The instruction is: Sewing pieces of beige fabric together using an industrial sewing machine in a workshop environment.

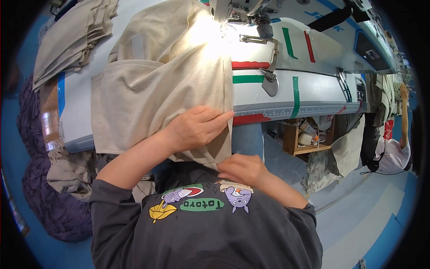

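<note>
A large beige cloth piece [130, 94] with a pocket-like opening lies across the sewing machine bed and hangs over its front edge towards my lap. Its upper part runs under the brightly lit head of the sewing machine [264, 29]; the glare hides the needle area. My left hand [197, 127] rests on the cloth, its fingers pinched together at the right-hand edge, just by the ruler strip. Lower down, close to my shirt, my right hand [242, 169] grips the bottom corner of that edge between thumb and fingers.
A stack of beige pieces [74, 42] lies at the far left. Dark purple cloth [56, 201] is heaped beyond the table's left side. Below the table's right part hangs a wooden drawer [309, 136] with small items. A metal guide [270, 83] sits right of the cloth. Another person [392, 154] is at the far right.
</note>
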A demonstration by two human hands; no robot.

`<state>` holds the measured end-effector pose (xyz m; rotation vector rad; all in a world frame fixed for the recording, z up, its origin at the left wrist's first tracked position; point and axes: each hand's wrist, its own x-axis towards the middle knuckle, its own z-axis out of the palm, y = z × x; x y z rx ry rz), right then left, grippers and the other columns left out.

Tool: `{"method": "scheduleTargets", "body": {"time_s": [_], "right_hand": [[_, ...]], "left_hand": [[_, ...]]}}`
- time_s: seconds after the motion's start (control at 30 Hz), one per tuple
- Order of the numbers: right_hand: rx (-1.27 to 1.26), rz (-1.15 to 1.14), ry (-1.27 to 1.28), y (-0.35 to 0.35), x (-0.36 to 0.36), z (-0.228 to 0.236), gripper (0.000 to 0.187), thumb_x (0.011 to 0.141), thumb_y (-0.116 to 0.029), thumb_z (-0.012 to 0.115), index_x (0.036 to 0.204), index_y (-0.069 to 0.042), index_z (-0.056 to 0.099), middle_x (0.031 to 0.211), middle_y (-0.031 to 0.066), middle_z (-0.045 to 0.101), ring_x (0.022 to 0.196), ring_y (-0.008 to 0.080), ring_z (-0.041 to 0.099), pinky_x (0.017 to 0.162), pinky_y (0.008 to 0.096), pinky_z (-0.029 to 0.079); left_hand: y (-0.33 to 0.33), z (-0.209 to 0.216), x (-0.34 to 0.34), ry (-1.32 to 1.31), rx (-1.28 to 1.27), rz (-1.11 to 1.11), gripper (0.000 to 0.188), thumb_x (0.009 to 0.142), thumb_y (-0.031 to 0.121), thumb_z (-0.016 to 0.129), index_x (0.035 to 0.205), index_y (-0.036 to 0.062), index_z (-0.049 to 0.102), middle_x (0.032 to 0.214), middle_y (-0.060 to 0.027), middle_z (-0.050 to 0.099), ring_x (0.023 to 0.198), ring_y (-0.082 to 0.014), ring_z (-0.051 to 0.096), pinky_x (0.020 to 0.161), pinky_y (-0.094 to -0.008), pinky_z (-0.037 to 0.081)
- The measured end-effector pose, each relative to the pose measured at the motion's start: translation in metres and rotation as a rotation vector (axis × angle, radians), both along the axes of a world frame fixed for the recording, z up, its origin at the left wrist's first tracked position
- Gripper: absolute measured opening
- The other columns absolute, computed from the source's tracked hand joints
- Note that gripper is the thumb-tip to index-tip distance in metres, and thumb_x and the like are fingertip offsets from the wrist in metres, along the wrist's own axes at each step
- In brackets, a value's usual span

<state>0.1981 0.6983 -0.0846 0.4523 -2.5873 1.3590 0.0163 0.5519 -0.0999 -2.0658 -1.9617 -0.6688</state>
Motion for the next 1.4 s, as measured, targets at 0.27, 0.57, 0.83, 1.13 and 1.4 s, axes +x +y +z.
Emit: {"method": "scheduleTargets", "body": {"time_s": [0.27, 0.57, 0.83, 1.13, 1.4], "right_hand": [[0.095, -0.646, -0.029, 0.036, -0.079, 0.014, 0.011, 0.087, -0.011, 0.069, 0.083, -0.004, 0.063, 0.074, 0.0065, 0.059, 0.062, 0.0205, 0.063, 0.054, 0.0299, 0.05], [0.55, -0.627, -0.065, 0.023, -0.099, 0.005, 0.024, 0.077, -0.017, 0.073, 0.074, -0.008, 0.051, 0.085, 0.008, 0.049, 0.081, 0.0275, 0.057, 0.062, 0.0401, 0.049], [0.496, -0.461, -0.01, 0.032, -0.095, 0.005, 0.017, 0.076, -0.007, 0.069, 0.079, -0.004, 0.053, 0.095, 0.0078, 0.051, 0.089, 0.0277, 0.056, 0.068, 0.0387, 0.05], [0.531, -0.201, 0.055, 0.043, -0.098, 0.003, 0.014, 0.071, 0.0, 0.066, 0.082, 0.0, 0.058, 0.113, 0.0089, 0.053, 0.109, 0.0255, 0.056, 0.081, 0.038, 0.046], [0.498, -0.205, 0.081, 0.052, -0.112, 0.004, 0.011, 0.072, 0.0, 0.065, 0.081, 0.0, 0.058, 0.114, 0.0096, 0.056, 0.111, 0.0254, 0.058, 0.081, 0.0375, 0.048]], "left_hand": [[0.003, 0.004, -0.003, 0.04, 0.028, -0.076, 0.025, 0.075, 0.009, 0.066, 0.098, 0.0022, 0.071, 0.114, -0.0043, 0.065, 0.104, -0.0168, 0.06, 0.088, -0.0302, 0.048], [0.012, 0.022, -0.021, -0.448, -0.036, -0.114, 0.004, 0.079, 0.008, 0.063, 0.082, 0.0053, 0.064, 0.087, -0.0059, 0.061, 0.084, -0.0213, 0.06, 0.076, -0.0352, 0.049], [0.039, 0.004, -0.072, -0.013, 0.02, 0.246, 0.034, 0.078, 0.015, 0.066, 0.11, 0.0041, 0.063, 0.111, -0.0051, 0.06, 0.098, -0.0215, 0.057, 0.092, -0.0356, 0.047], [0.041, 0.005, -0.075, -0.267, 0.004, 0.148, 0.044, 0.073, 0.007, 0.066, 0.117, 0.0046, 0.061, 0.129, -0.0081, 0.061, 0.116, -0.0224, 0.059, 0.099, -0.0374, 0.045], [0.05, 0.002, -0.089, -0.187, 0.026, 0.161, 0.044, 0.076, 0.006, 0.066, 0.12, 0.0042, 0.063, 0.127, -0.0059, 0.062, 0.115, -0.022, 0.059, 0.098, -0.0386, 0.047]]}}
